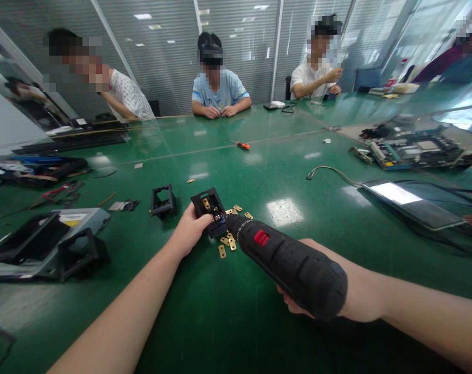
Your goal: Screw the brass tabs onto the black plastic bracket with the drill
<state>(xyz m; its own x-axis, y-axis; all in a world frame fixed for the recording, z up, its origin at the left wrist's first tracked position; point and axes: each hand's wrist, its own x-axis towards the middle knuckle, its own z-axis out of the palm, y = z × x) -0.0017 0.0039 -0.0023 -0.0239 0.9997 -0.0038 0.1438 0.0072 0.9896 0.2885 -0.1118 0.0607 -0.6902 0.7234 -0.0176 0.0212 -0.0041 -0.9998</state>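
Right hand closed around black electric screwdriver, tip against small black housing. Left hand gripping that housing, held tilted just above green table. Brass plates scattered under and beside it. Farther left, second black frame. Beyond, orange screwdriver, then seated people.

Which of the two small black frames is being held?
The nearer black frame, gripped by the left hand under the screwdriver; the other frame stands alone, left.

No legible text, label, brand, number or sign appears on any surface; the yellow label on the grey unit is too blurred to read.
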